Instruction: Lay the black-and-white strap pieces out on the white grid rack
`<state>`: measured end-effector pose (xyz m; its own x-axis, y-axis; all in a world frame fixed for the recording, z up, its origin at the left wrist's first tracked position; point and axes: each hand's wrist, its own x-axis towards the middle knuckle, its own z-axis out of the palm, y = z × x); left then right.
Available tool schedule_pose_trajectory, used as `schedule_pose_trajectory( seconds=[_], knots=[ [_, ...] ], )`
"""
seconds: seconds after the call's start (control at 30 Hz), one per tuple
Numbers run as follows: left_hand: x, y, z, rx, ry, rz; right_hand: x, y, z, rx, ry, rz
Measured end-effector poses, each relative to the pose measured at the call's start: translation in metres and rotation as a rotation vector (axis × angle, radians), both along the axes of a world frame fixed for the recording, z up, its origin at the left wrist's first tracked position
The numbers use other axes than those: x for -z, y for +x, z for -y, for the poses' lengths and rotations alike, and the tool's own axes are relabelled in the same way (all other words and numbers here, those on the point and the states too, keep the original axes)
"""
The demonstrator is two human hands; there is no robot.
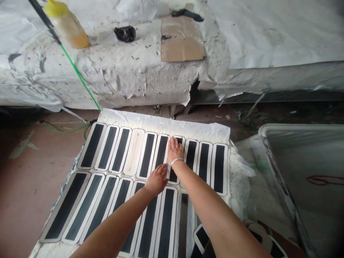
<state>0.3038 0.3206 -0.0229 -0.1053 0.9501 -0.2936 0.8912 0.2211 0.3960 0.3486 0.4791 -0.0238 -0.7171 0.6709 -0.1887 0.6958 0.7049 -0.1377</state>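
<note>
Rows of long, round-cornered flat pieces lie on a white-covered board; most have a white rim and a black strip, such as one piece point(219, 168) at the right end of the far row. A pale piece point(133, 152) shows only a thin dark line. My right hand point(176, 150), with a bracelet at its wrist, lies flat with fingers stretched over the piece point(174, 177) beneath it. Nearer to me, my left hand point(156, 180) rests with extended fingers at the lower edge of the far row. Neither hand grips anything visible.
A bottle with a yellow top point(71, 28), a black crumpled lump point(125, 34) and a cardboard piece point(182, 41) are on the covered table behind. A green cord point(77, 73) runs down at left. A white bin point(301, 132) stands right; loose pieces point(200, 236) lie below.
</note>
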Motion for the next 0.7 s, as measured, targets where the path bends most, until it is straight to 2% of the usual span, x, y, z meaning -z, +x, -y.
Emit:
schedule_pose_trajectory(
  seconds=[0.1,0.2,0.27,0.33,0.4,0.47,0.53,0.57,0.63,0.7],
  knots=[
    [-0.002,0.001,0.006,0.031,-0.005,-0.021,0.005,0.027,0.034,-0.084,-0.071,-0.051],
    [-0.005,0.006,0.03,0.095,0.022,-0.014,-0.001,0.081,0.09,-0.116,-0.198,-0.09],
    [-0.004,0.011,0.053,0.139,0.03,-0.014,-0.015,0.125,0.131,-0.069,-0.296,-0.11],
    [-0.001,0.015,0.073,0.174,0.023,-0.052,-0.036,0.17,0.165,0.014,-0.369,-0.157],
    [0.003,0.017,0.087,0.21,0.007,-0.095,-0.061,0.218,0.188,0.185,-0.357,-0.215],
    [0.003,0.02,0.095,0.231,-0.016,-0.131,-0.082,0.268,0.2,0.463,-0.229,-0.25],
    [-0.005,0.026,0.096,0.215,-0.029,-0.147,-0.095,0.318,0.203,0.765,-0.073,-0.235],
    [-0.011,0.032,0.095,0.196,-0.026,-0.136,-0.098,0.34,0.201,0.901,-0.035,-0.206],
    [-0.025,0.053,0.092,0.153,-0.027,-0.047,-0.096,0.377,0.196,1.125,-0.056,-0.149],
    [-0.038,0.087,0.088,0.115,-0.084,0.152,-0.087,0.398,0.193,1.236,-0.121,-0.116]
  ],
)
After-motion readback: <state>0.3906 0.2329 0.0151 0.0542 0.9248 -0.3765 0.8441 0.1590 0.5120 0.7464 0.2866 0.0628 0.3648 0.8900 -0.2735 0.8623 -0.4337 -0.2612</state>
